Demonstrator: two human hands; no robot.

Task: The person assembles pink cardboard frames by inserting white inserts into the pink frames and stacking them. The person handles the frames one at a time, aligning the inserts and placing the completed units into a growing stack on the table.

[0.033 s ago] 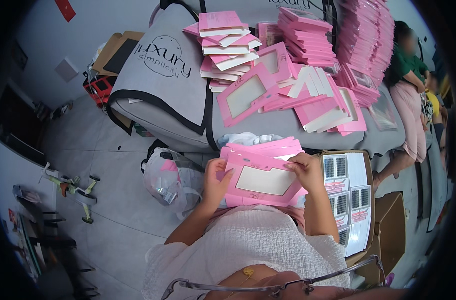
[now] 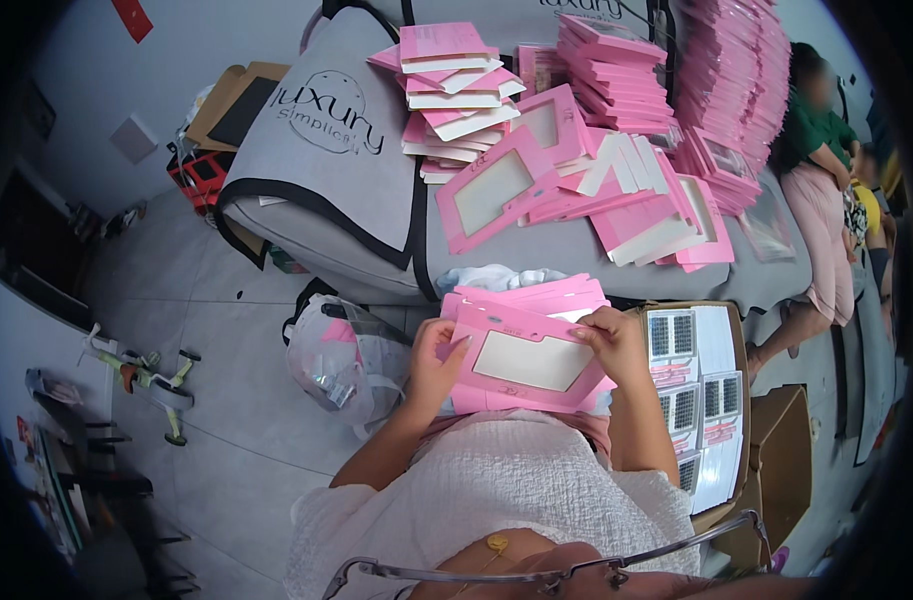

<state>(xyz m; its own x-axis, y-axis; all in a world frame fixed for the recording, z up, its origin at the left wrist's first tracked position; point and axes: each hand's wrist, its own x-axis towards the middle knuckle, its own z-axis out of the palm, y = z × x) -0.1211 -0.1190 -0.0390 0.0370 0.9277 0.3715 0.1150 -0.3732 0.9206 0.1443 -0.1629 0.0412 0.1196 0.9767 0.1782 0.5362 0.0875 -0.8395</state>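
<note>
Between my hands is a flat pink cardboard box (image 2: 528,360) with a large white window, lying tilted over my lap. My left hand (image 2: 436,358) grips its left edge, thumb on top. At the upper right corner, my right hand (image 2: 612,345) pinches it between thumb and fingers. Beneath and behind it lie more pink boxes (image 2: 546,295), partly covered by the one I hold. On the grey sofa ahead are a staggered stack of pink and white boxes (image 2: 456,80) and a loose heap of windowed pink boxes (image 2: 491,195).
To my right stands an open carton (image 2: 744,400) of clear-lidded cases, with an empty-looking brown box (image 2: 781,450) beside it. A clear plastic bag (image 2: 336,360) sits on the floor at left. Tall wrapped pink stacks (image 2: 731,80) rise at the far right, near another person (image 2: 816,180).
</note>
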